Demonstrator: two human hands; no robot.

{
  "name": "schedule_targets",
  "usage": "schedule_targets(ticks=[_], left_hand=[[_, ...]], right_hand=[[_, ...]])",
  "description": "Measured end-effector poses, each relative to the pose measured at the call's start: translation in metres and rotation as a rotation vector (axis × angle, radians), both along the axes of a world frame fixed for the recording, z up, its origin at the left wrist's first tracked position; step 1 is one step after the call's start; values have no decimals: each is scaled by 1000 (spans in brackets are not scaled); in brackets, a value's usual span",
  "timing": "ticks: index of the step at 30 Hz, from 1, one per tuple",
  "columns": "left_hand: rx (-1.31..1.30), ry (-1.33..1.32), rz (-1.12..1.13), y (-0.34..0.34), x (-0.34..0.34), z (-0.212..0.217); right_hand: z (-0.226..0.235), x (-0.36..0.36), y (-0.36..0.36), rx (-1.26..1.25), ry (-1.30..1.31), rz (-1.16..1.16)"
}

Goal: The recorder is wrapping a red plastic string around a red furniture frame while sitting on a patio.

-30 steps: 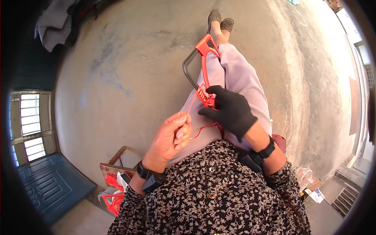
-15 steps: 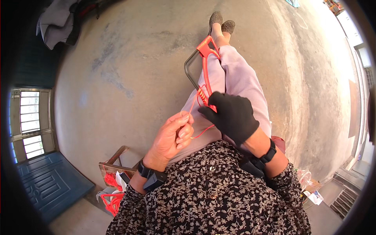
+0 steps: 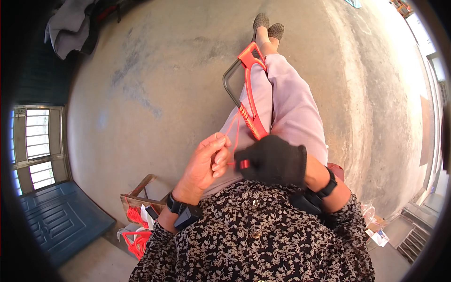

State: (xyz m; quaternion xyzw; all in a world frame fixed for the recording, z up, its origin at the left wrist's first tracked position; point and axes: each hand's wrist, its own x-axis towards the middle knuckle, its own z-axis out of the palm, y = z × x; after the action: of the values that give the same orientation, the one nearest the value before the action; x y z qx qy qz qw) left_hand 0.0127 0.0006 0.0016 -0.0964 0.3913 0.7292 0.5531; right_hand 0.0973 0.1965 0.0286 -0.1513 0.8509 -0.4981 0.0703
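Left hand (image 3: pixel 203 162), bare: pinching thin red cord (image 3: pixel 232 123). Right hand (image 3: pixel 275 162), black-gloved: curled on small glossy red object (image 3: pixel 244 164). Long red strap-like piece (image 3: pixel 250 91) with bent dark metal bar (image 3: pixel 226 81): along pale pink trousers (image 3: pixel 298 103), cord-wound at near end.

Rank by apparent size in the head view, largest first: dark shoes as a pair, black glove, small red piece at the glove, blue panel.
1. Blue panel
2. Black glove
3. Dark shoes together
4. Small red piece
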Motion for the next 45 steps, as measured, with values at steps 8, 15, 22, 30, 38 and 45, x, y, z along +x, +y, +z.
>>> schedule_targets(ticks=[8,15,22,30,38,45], left_hand=[[8,173,-26,-6,-22,-14],[-483,931,341,-12,-26,19],[-97,758,-173,69,16,49],[61,280,-608,106,67,19],[-57,323,-545,108,64,10],[-103,495,-659,119,72,12]], right_hand=[[-13,59,71,-917,-541,-915],[-12,74,49,-1169,-272,-776],[-10,102,39,-914,-74,-712],[5,127,35,-1146,-297,-947],[-29,152,61,-530,-40,-1466],[-17,152,44,-195,-87,-1081]])
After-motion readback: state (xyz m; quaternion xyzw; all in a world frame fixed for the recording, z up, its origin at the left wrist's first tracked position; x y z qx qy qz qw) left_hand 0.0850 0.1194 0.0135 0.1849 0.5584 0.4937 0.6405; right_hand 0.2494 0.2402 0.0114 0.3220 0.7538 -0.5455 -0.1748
